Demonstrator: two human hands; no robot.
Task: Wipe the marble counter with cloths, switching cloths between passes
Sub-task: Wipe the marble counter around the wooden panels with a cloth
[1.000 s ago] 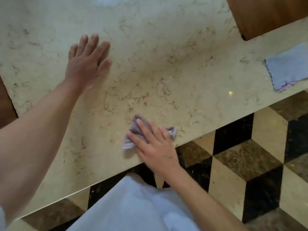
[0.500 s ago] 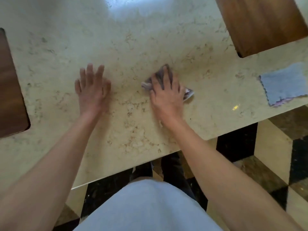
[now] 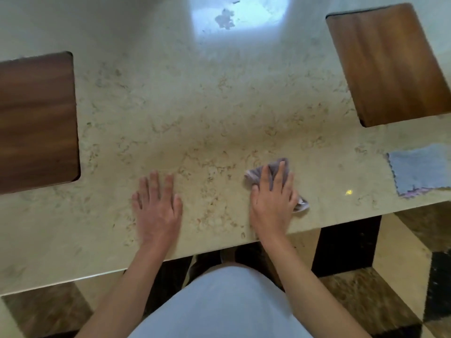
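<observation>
The beige marble counter (image 3: 200, 113) fills the upper part of the view. My right hand (image 3: 272, 203) presses flat on a crumpled grey-purple cloth (image 3: 275, 167) near the counter's front edge; the cloth shows past my fingertips and again beside my little finger. My left hand (image 3: 157, 206) lies palm down on the bare marble to the left, fingers slightly apart, holding nothing. A second cloth (image 3: 419, 170), pale blue with a purple edge, lies spread flat at the far right of the counter, apart from both hands.
Two dark wooden inset panels sit in the counter, a left panel (image 3: 36, 123) and a right panel (image 3: 393, 62). A bright light reflection (image 3: 234, 15) shines at the back. Below the front edge is a patterned tile floor (image 3: 395, 252) and my pale clothing (image 3: 219, 303).
My right hand swept the cloth from the front edge toward the counter's middle, then back right and nearer. My left hand stayed flat on the marble. The view shifted to show more counter.
</observation>
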